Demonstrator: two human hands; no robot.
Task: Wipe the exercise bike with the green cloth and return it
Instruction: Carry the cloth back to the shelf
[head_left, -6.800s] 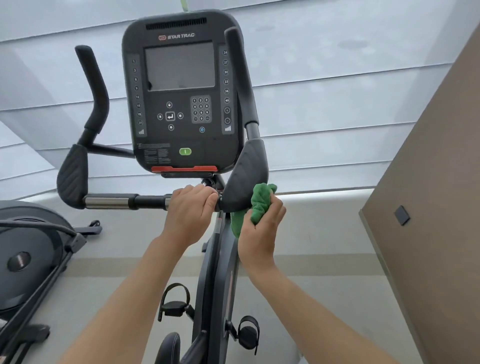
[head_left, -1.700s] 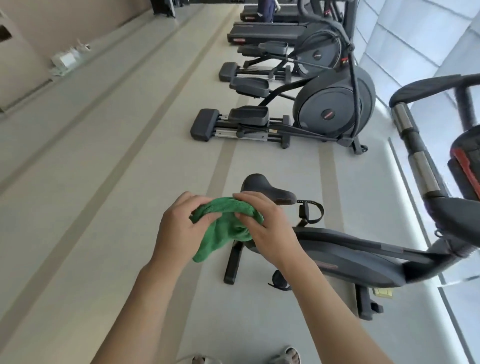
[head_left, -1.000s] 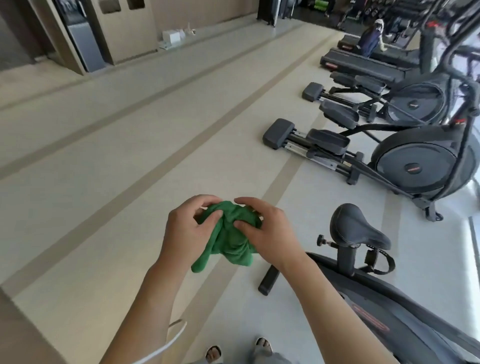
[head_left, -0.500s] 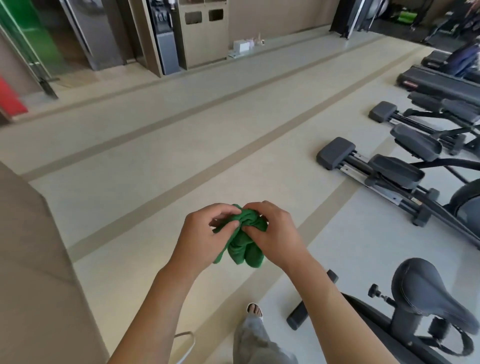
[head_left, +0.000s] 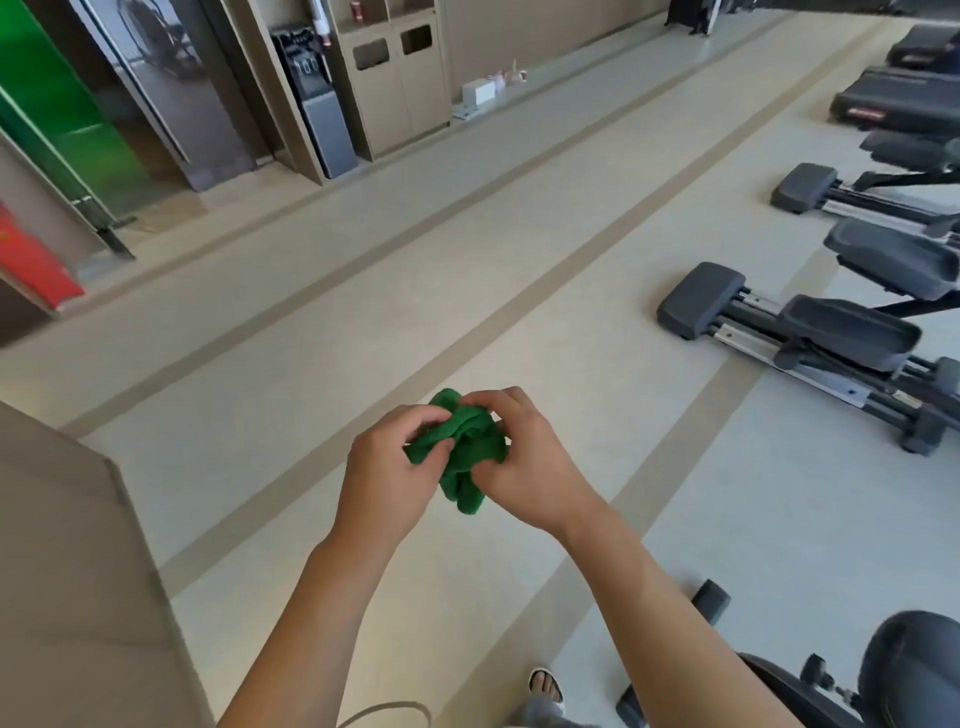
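Observation:
The green cloth (head_left: 465, 452) is bunched into a ball in front of me, above the gym floor. My left hand (head_left: 390, 467) grips its left side with curled fingers. My right hand (head_left: 524, 465) grips its right side, fingers curled over the top. Only the black saddle (head_left: 917, 670) and rear frame of the exercise bike show, at the bottom right corner, well below and right of my hands.
Elliptical trainers (head_left: 810, 332) line the right side. A brown partition wall (head_left: 67, 571) stands close at my left. Far ahead are a cabinet with bin openings (head_left: 395, 78), a water dispenser (head_left: 317, 104) and a glass door (head_left: 67, 119). Open beige floor (head_left: 363, 291) lies between.
My view has swung left, away from the bike toward the far wall and door. Both hands have kept the cloth and scrunched it into a tighter ball.

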